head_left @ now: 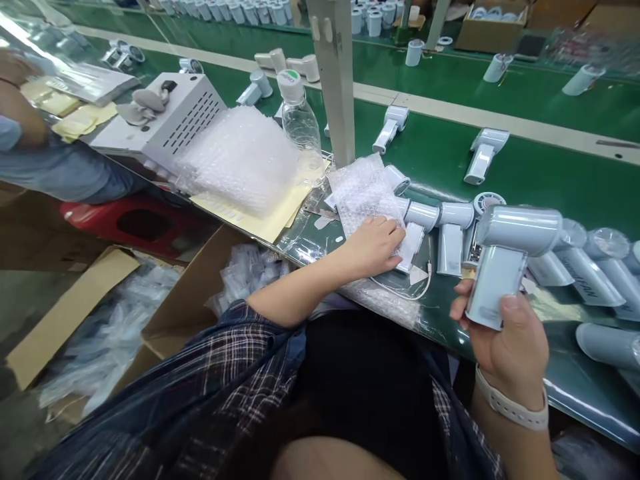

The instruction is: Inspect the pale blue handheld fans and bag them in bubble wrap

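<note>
Your right hand [505, 340] grips a pale blue handheld fan [510, 260] by its handle, upright, at four o'clock. Your left hand [373, 247] lies flat, fingers loosely spread, on a bubble-wrap bag [363, 190] at centre, with more fans [453, 230] just beside it at three o'clock.

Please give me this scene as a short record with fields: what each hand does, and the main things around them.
left hand: rests flat on a bubble-wrap bag
right hand: grips a pale handheld fan by its handle, lifted above the table
wrist: a white watch band on the right arm
surface: green work table
nearby: a row of similar fans, a clear water bottle, a stack of bubble wrap
other person: an arm at far left
</note>
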A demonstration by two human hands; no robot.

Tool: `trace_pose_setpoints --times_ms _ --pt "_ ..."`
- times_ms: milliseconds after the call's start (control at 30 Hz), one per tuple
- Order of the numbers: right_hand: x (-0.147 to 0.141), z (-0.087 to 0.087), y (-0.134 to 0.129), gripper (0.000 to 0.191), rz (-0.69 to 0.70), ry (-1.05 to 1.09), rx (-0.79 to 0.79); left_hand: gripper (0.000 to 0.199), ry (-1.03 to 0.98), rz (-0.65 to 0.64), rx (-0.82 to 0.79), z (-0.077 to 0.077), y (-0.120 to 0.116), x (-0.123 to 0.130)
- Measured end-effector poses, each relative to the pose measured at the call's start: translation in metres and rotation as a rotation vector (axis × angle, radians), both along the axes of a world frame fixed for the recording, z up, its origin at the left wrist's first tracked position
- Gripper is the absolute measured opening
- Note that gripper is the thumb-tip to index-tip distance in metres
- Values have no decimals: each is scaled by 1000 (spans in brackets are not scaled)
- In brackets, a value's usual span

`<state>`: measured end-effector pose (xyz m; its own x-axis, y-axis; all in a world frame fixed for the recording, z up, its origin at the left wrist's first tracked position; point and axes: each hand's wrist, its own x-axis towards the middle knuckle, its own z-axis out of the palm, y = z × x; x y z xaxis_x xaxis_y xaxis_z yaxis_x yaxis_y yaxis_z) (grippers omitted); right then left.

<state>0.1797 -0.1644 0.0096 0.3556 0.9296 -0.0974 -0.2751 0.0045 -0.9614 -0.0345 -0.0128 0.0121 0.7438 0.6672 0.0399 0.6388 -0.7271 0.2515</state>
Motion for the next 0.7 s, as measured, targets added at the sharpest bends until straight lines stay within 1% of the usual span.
trace_pose_setpoints --times_ms 67,167,200,267,367,500,600,667,700 --pt "0 -6 2 36 20 -21 8 20 68 -15 -17 1 0 -3" --pt "1 -11 5 34 48 -39 20 31 55 3 9 0 0 -6" --pt "1 -11 5 35 50 -35 16 30 44 10 16 -1 0 -7" --pt "1 -12 6 35 39 -25 1 21 21 4 4 0 -1 -11" --pt "1 -12 6 38 2 -19 -30 23 -14 -21 -93 4 0 -21" --pt "1 -17 6 42 -32 -3 -65 4 -124 17 -253 14 10 -34" --pt "1 -20 3 41 -26 -31 -80 13 -253 87 -229 20 10 -27" --pt "0 -19 0 37 -15 -110 -70 20 -289 113 -200 20 5 -12" --pt "-1 -19 -2 35 -3 -173 -55 23 -277 101 -210 17 2 -3"
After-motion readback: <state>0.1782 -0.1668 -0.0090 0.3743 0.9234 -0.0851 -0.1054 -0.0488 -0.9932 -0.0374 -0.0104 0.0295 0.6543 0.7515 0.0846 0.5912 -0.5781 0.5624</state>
